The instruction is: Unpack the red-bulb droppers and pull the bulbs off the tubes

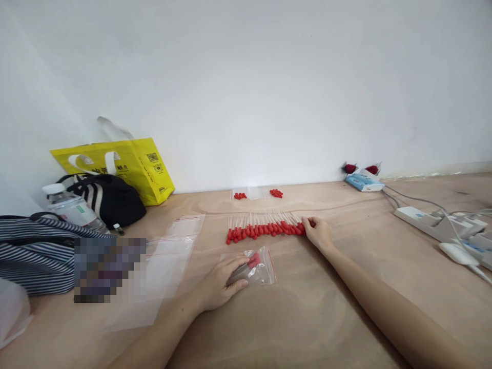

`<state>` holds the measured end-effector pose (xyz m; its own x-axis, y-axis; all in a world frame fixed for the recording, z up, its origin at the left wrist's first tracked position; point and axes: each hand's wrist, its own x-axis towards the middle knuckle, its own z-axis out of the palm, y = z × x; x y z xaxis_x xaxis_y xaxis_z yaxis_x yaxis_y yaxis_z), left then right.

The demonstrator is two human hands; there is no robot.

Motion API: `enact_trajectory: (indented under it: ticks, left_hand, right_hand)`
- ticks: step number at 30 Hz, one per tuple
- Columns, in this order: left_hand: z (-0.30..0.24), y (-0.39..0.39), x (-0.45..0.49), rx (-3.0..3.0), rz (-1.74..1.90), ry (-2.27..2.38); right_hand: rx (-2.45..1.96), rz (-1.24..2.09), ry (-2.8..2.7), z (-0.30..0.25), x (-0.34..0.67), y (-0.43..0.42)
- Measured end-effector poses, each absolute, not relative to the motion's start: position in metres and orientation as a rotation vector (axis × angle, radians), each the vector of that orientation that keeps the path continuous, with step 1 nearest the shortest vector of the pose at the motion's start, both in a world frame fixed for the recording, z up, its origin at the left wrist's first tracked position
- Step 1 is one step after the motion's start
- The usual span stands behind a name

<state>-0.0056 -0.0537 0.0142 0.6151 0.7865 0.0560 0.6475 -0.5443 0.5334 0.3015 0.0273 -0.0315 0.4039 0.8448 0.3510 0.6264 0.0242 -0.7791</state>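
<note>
My left hand (226,283) is closed on a clear zip-lock bag (263,274), thumb at its near side and fingers over its left part. A small red piece (254,260) shows inside the bag. Beyond it lies a long row of small red pieces (265,230), each with a thin pale stem or strand pointing away from me. At the right end of this row, my right hand (318,231) pinches with thumb and forefinger at the last red piece. Its fingertips partly hide that piece.
Two clear bags holding red pieces (240,196) lie near the wall. Flat empty bags (169,277) are spread on the left, near a bottle (75,207), a black bag (121,197) and a yellow bag (156,174). Power strips (430,225) with cables and a blue pack (364,181) stand right.
</note>
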Motion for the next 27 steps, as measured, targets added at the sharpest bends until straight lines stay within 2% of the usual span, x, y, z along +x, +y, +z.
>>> enact_trajectory:
  ticks: [9,13,19,27]
  left_hand:
    - [0.019,-0.056,-0.003,2.342,0.398,1.161]
    - [0.018,-0.055,-0.004,2.353,0.400,1.155]
    - [0.015,-0.051,-0.005,2.332,0.411,1.184]
    - [0.015,-0.052,-0.002,2.365,0.400,1.106]
  right_hand:
    - [-1.684,0.193,-1.335,-0.031,0.307,0.027]
    - [-1.550,0.137,-1.404,-0.026,0.294,0.015]
    - [-1.135,0.414,-1.965,-0.014,0.254,-0.020]
    - [-1.150,0.487,-2.233,-0.014,0.226,-0.028]
